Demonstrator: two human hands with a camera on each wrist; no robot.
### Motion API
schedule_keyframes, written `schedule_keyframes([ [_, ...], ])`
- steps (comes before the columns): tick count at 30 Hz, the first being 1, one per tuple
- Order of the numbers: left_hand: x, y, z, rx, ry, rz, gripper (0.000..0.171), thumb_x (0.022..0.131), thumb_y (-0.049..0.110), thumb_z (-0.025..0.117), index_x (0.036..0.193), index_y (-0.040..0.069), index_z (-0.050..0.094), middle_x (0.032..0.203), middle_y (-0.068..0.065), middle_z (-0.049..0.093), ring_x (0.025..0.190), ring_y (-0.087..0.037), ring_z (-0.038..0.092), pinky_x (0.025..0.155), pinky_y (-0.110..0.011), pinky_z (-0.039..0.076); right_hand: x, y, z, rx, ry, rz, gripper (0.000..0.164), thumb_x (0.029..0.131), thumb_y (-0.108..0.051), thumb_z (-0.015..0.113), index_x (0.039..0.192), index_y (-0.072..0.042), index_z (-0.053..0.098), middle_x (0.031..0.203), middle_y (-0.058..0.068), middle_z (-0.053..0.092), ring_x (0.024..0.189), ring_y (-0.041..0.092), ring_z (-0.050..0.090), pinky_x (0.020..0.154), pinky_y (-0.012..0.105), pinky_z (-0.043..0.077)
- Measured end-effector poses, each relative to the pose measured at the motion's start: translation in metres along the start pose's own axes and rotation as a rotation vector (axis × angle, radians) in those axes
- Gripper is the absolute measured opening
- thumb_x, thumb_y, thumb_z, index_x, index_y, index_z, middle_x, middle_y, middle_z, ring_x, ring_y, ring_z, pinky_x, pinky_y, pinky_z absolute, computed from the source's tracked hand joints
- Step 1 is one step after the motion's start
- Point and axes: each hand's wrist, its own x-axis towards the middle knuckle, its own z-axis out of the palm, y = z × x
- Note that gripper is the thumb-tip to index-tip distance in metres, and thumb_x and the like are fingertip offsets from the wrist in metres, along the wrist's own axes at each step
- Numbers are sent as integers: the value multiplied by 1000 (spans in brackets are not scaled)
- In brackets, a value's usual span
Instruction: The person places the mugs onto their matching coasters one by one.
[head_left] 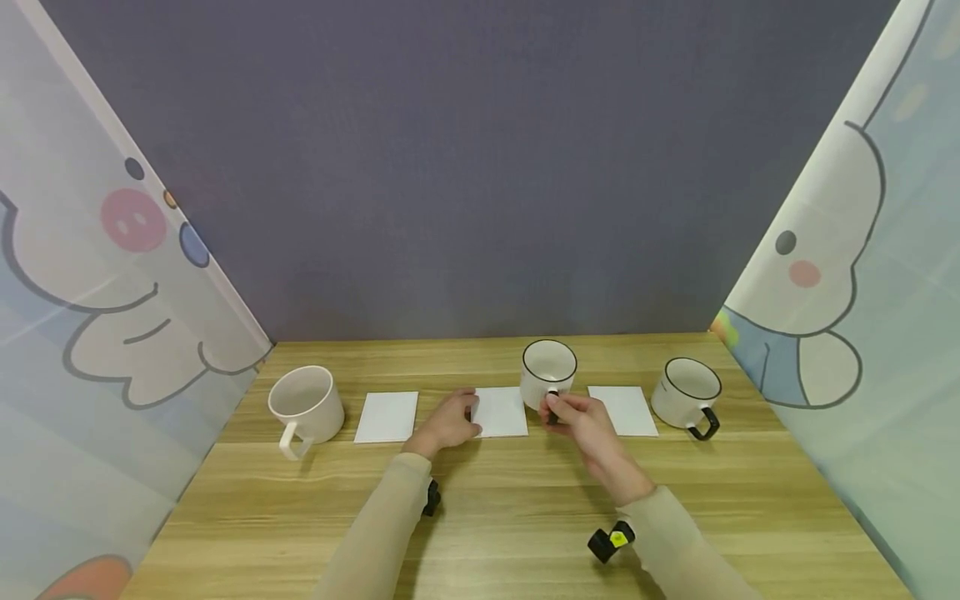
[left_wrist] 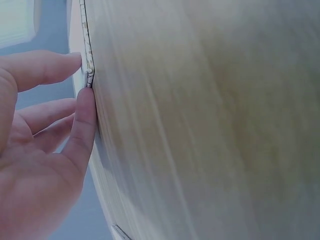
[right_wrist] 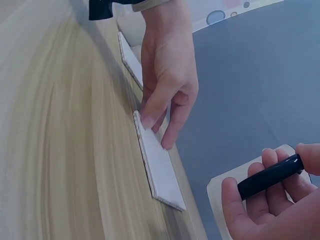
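Observation:
My right hand [head_left: 581,425] pinches the black handle [right_wrist: 270,176] of a white mug with a dark rim [head_left: 534,385]. The mug is upright and overlaps the right edge of the middle white square coaster [head_left: 501,412] in the head view. At that coaster's left end is my left hand [head_left: 450,421], its thumb and fingers spread across the end and holding its edges. In the right wrist view the left hand [right_wrist: 170,75] reaches down onto the same coaster [right_wrist: 159,167], which lies flat on the table.
Another white coaster [head_left: 386,417] lies to the left and one more [head_left: 622,410] to the right. A plain white mug [head_left: 318,417] stands far left. Far right is a white mug [head_left: 675,406] with a black handle. A grey wall [head_left: 480,208] rises behind the wooden table [head_left: 495,533].

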Motion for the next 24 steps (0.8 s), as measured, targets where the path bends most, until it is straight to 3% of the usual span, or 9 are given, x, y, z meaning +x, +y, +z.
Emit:
schedule_keyframes([
  [9,1,1,1,8,8,-18,59,88,5,73,141,-11,51,158,-17,37,131,-35,53,106,-46,47,5,2,11,3,-14,20,29,101,-8,62,110,20,65,91,7,69,93,23,66,94,49,54],
  [14,4,1,5,-7,4,-25,59,88,4,72,141,-10,52,159,-16,36,131,-35,52,107,-46,46,7,4,15,4,-4,16,28,100,-5,62,108,21,65,88,7,69,87,18,66,92,48,55],
  [20,3,-3,5,-5,14,-19,58,88,4,72,141,-9,53,159,-18,36,130,-36,52,107,-47,46,8,5,25,6,8,15,26,99,-4,64,109,20,66,90,10,70,86,18,66,93,53,55],
  [24,2,-3,3,2,20,-15,57,88,4,73,140,-10,53,158,-18,38,130,-35,53,106,-47,46,8,8,31,8,5,23,27,99,-5,64,110,20,66,90,9,69,87,18,65,90,47,57],
])
